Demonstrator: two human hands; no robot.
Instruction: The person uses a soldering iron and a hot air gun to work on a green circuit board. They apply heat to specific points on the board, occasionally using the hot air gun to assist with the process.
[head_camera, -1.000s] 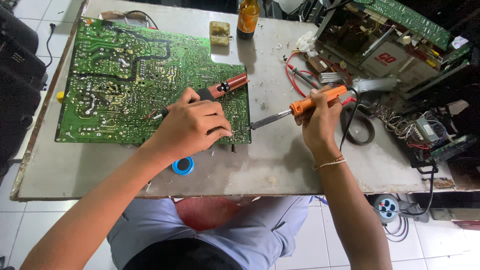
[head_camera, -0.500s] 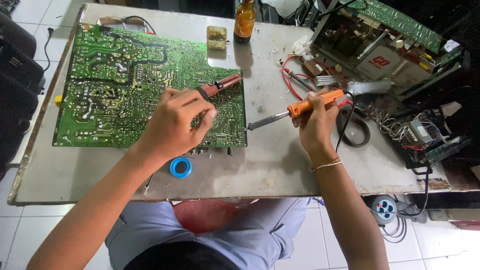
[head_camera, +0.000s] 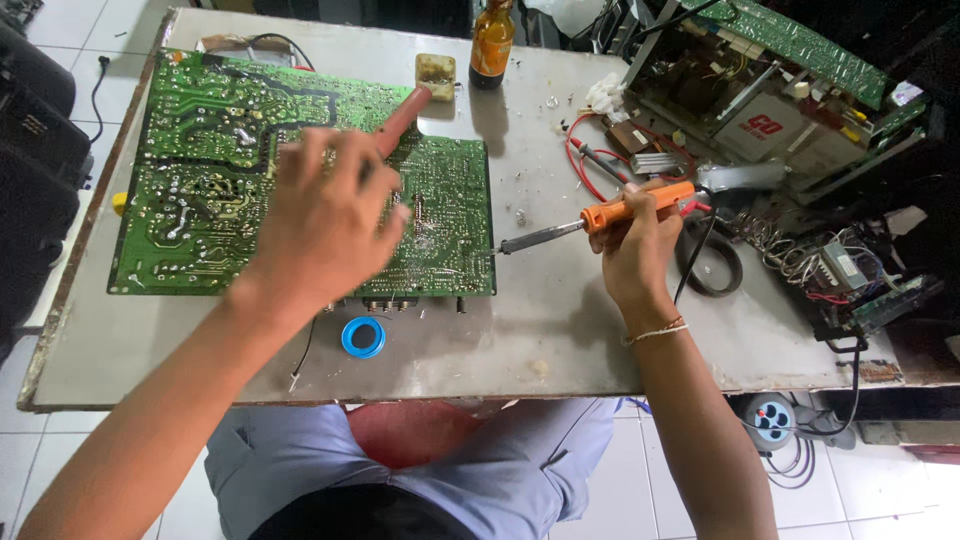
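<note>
A large green circuit board (head_camera: 200, 180) lies solder side up on the grey table (head_camera: 560, 330). My left hand (head_camera: 325, 215) is raised above the board's middle, gripping a red-handled tool (head_camera: 400, 118) whose handle sticks out toward the far side; its tip is hidden by my fingers. My right hand (head_camera: 635, 245) holds an orange-handled soldering iron (head_camera: 590, 220) just right of the board. The iron's metal tip points left and ends at the board's right edge.
A blue solder spool (head_camera: 363, 337) lies near the front edge. A brown bottle (head_camera: 492, 45) and a yellowish sponge (head_camera: 435, 75) stand at the back. Opened electronics (head_camera: 770, 110), red wires (head_camera: 585, 160) and a black cable coil (head_camera: 710, 265) crowd the right side.
My left hand has lifted and swung the red-handled tool up so the handle points away from me. The right hand with the soldering iron stayed in about the same place.
</note>
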